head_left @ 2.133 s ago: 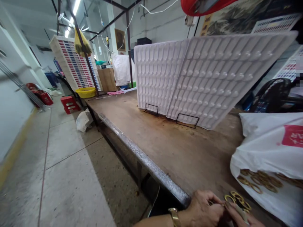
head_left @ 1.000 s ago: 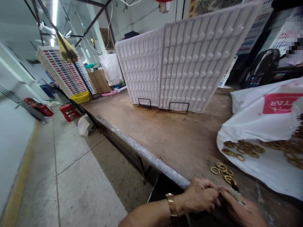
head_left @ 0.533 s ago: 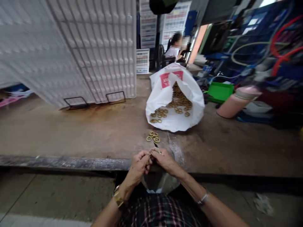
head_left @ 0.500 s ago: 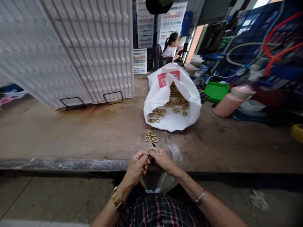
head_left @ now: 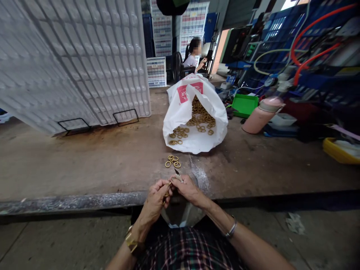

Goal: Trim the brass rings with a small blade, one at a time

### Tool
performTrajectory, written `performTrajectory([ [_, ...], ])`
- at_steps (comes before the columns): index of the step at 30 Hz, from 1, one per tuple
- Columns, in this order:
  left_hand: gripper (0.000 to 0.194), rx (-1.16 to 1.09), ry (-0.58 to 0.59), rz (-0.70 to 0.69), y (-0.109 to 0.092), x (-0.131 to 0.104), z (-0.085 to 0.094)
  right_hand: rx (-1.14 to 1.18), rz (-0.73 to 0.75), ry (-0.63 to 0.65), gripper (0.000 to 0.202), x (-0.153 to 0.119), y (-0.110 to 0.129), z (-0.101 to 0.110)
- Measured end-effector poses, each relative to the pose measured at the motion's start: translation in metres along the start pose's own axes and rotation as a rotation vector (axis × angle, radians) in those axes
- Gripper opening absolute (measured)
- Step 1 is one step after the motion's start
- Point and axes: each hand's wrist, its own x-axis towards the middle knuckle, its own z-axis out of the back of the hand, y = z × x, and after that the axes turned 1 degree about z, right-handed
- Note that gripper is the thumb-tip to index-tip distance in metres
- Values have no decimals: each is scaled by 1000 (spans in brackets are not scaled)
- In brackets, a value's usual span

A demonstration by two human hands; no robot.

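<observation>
My left hand (head_left: 156, 197) is closed at the table's front edge, pinching gold-coloured rings (head_left: 167, 194) that are partly hidden by the fingers. Against its fingertips, my right hand (head_left: 190, 190) is closed around a small knife (head_left: 177, 172) with a dark pointed blade, which sticks out away from me. Just beyond the hands, several loose rings (head_left: 173, 161) lie on the table. Farther back, a white plastic bag (head_left: 197, 144) lies with its mouth toward me, and many more such rings (head_left: 200, 112) are inside it.
White ribbed trays (head_left: 98, 67) stand at the left, with black wire stands (head_left: 126, 117) at their base. On the right are a pink bottle (head_left: 260, 118), a green tray (head_left: 244, 105) and a yellow container (head_left: 337, 152). A seated person (head_left: 192, 60) is beyond the table (head_left: 84, 161).
The view has turned slightly to the right, so everything appears farther left. Both hands stay together at the table edge with the rings and knife.
</observation>
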Motion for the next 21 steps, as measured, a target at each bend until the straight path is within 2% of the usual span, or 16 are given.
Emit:
performTrajectory([
  [9,24,-98,37,16,-2,-5,-3,-19,-10,-76,26,-7,12,1],
  [14,24,-110,40,29,-2,-6,-4,-74,5,-116,26,-7,9,3],
  [18,24,-146,11,5,-2,-8,-4,-280,40,-196,26,-9,2,8],
  [21,26,-134,-33,-22,-2,-9,-4,-533,169,-141,25,-14,-1,11],
])
